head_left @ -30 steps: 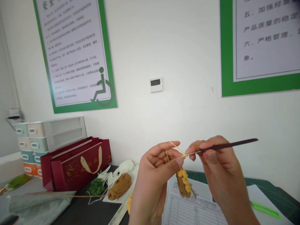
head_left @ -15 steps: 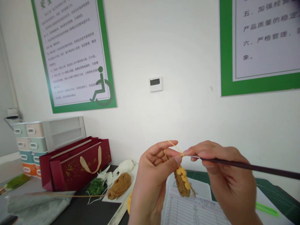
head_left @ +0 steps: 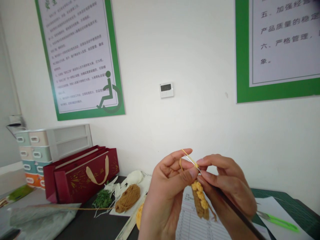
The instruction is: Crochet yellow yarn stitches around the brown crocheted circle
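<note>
My left hand [head_left: 166,186] pinches the top of a small crochet piece [head_left: 200,201], brown with a yellow bumpy edge, which hangs below the fingers. Yellow yarn runs over the raised left index finger. In my right hand [head_left: 227,186] is a crochet hook [head_left: 231,205] with a dark handle, slanting down to the lower right. Its thin metal end passes through the yellow stitches by the left thumb and points up to the left. Both hands meet at the work, fingertips almost touching. A short brown yarn tail dangles from the piece.
On the dark table lie a brown yarn ball [head_left: 128,198], green yarn [head_left: 102,199], white yarn [head_left: 135,177] and a partly hidden yellow ball [head_left: 139,216]. A red gift bag [head_left: 85,176] and drawer units [head_left: 68,140] stand left. Right are a green cutter [head_left: 282,222] and cutting mat [head_left: 287,203].
My right hand has turned, swinging the hook from nearly level to a steep slant, its metal end now through the stitches. The crochet piece has shifted slightly right and down.
</note>
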A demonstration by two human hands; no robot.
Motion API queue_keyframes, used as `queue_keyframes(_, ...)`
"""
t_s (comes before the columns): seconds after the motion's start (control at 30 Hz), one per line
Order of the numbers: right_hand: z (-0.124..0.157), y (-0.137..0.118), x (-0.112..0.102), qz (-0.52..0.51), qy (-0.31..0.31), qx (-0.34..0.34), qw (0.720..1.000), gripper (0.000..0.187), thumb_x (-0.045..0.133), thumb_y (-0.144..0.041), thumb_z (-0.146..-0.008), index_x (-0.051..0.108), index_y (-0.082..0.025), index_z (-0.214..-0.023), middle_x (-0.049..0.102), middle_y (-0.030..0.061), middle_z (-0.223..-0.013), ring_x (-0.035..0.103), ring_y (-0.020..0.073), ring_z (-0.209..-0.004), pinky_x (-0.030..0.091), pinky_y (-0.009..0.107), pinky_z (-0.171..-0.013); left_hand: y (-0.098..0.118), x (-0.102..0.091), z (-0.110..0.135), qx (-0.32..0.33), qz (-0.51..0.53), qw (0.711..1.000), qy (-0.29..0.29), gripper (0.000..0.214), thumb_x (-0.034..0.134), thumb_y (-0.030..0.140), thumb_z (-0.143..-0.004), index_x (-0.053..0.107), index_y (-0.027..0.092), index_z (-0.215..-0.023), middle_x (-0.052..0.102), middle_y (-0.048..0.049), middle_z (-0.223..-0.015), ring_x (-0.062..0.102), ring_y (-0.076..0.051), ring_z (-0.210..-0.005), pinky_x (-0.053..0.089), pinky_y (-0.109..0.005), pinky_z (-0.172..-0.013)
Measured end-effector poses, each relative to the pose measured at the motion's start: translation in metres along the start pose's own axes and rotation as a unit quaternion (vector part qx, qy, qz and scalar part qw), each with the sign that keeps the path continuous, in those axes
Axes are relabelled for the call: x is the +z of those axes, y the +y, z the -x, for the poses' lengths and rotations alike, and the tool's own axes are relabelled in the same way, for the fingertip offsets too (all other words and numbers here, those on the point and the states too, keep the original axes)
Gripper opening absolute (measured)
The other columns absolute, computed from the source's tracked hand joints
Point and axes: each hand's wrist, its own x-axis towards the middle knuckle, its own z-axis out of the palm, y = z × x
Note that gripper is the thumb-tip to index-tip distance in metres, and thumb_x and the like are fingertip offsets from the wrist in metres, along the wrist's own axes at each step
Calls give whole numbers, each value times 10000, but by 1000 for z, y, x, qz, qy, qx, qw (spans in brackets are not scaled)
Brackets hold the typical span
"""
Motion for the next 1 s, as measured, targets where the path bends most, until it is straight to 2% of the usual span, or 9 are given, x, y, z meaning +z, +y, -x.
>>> queue_keyframes(0.1,2,1,4,72,19,-53,996,437,640,60,-809,701,-267,-1092,656,17,-1048,666,175,-891,574,344,-746,-2,3,2,19,-23,999,28,395,913,107,-672,799,152,-1047,721,-4,-731,650,-94,-665,525,-196,-709)
queue_keyframes(0.2,2,-4,8,122,34,-41,991,396,650,45,-811,679,-234,-1091,657,24,-943,646,169,-816,553,321,-686,-2,6,4,65,-76,994,54,363,891,125,-709,792,176,-1055,727,-4,-734,635,-94,-647,510,-186,-654)
queue_keyframes(0.3,4,-10,8,82,47,11,995,332,636,13,-846,657,-207,-1094,665,35,-913,659,180,-843,547,321,-695,1,7,5,107,-137,982,79,373,869,105,-725,786,187,-1079,724,-4,-736,621,-97,-672,499,-177,-651)
queue_keyframes(0.43,3,-13,5,-2,102,135,986,172,594,-79,-940,654,-212,-1033,668,27,-881,650,162,-792,519,319,-700,5,5,5,109,-161,978,82,351,862,91,-720,798,184,-1053,716,-7,-720,606,-96,-679,478,-171,-639)
queue_keyframes(0.53,-5,-14,4,-104,130,268,949,111,559,-240,-1021,649,-228,-958,632,-7,-771,583,118,-664,477,271,-644,6,1,3,92,-147,983,65,291,873,83,-704,818,183,-972,720,-4,-723,613,-85,-693,484,-162,-666)
queue_keyframes(0.67,-16,-13,11,-305,112,441,836,287,613,-400,-987,624,-207,-776,565,-15,-678,521,112,-626,469,242,-614,4,-4,-2,70,-121,990,16,217,879,89,-702,825,170,-896,728,-6,-716,643,-84,-681,506,-170,-680)
queue_keyframes(0.77,-15,-12,19,-373,103,505,772,356,713,-457,-902,574,-202,-697,547,-13,-675,509,125,-630,484,252,-591,3,-3,-5,62,-92,994,-5,204,868,93,-719,819,168,-902,754,-16,-728,697,-113,-669,540,-217,-714)
queue_keyframes(0.83,-13,-11,23,-380,111,511,763,370,750,-481,-861,561,-207,-699,547,-17,-678,507,129,-632,495,260,-591,3,0,-5,62,-79,995,4,237,867,73,-714,813,171,-922,773,-22,-747,717,-125,-676,548,-224,-719)
queue_keyframes(1.0,-8,-13,28,-378,127,470,788,359,735,-460,-877,534,-218,-704,562,-22,-672,511,126,-641,507,250,-619,3,6,-3,77,-58,995,17,275,874,79,-702,798,168,-951,765,-15,-742,700,-119,-642,546,-227,-696)
